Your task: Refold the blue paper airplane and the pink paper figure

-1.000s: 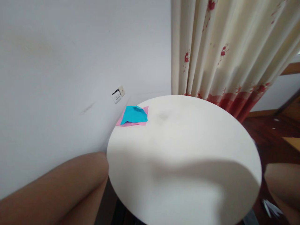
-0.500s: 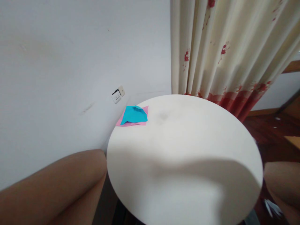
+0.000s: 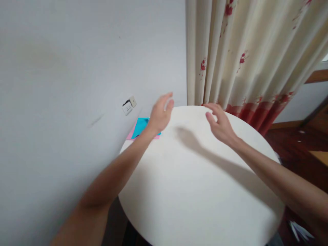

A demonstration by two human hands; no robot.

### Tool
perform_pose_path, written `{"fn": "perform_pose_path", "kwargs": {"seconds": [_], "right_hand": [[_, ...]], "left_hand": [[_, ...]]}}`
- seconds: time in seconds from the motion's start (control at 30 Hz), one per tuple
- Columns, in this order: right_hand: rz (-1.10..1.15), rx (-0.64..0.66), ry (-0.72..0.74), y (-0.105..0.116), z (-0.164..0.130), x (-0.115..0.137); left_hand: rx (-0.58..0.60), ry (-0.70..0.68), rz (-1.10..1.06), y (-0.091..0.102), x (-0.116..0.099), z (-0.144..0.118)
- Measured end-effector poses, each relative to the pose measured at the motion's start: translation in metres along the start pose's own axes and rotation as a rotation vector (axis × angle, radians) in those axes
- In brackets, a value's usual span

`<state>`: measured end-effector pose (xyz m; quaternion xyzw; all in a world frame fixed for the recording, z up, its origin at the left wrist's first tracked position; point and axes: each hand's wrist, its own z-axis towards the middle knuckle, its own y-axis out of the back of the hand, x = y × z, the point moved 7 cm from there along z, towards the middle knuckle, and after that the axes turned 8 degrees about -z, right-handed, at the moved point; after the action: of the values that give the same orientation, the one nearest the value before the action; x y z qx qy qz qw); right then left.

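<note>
Both my arms reach out over a round white table [image 3: 194, 191]. My left hand [image 3: 161, 114] hovers above the table's far left part, fingers apart, holding nothing. It partly covers a blue folded paper [image 3: 139, 125] that lies on a pink paper [image 3: 130, 135] at the table's far left edge. My right hand [image 3: 219, 123] hangs over the far middle of the table with its fingers loosely spread and nothing in it. The two hands face each other, a short gap between them.
A white wall with a socket [image 3: 129, 104] runs along the left. A cream curtain [image 3: 246, 54] with red flowers hangs behind the table. Dark wooden floor [image 3: 297, 143] shows at the right, with white scraps [image 3: 298, 230] low down.
Both hands have come into view and stretched forward over the table; before, only my knees showed beside it. The papers have not moved.
</note>
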<state>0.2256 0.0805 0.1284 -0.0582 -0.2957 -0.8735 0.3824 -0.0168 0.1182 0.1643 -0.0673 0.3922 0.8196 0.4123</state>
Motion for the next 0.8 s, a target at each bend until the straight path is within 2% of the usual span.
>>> {"fn": "perform_pose_path", "kwargs": {"seconds": [0.07,0.17,0.27,0.37,0.47,0.8], "right_hand": [[-0.093,0.163,-0.045,-0.038,-0.017,-0.018],[-0.257,0.453,-0.085,-0.093,-0.045,-0.050],[-0.335,0.634,-0.100,-0.126,-0.063,-0.070],[-0.382,0.709,-0.156,-0.140,-0.071,-0.075],[-0.412,0.734,-0.109,-0.144,-0.075,-0.066],[-0.422,0.760,-0.081,-0.134,-0.080,-0.056]], "left_hand": [[0.195,0.064,0.064,-0.044,0.020,-0.020],[0.476,0.198,0.225,-0.106,0.058,-0.064],[0.569,0.235,0.291,-0.134,0.081,-0.093],[0.616,0.226,0.297,-0.140,0.087,-0.102],[0.611,0.206,0.290,-0.137,0.086,-0.102],[0.611,0.139,0.276,-0.131,0.084,-0.105]]}}
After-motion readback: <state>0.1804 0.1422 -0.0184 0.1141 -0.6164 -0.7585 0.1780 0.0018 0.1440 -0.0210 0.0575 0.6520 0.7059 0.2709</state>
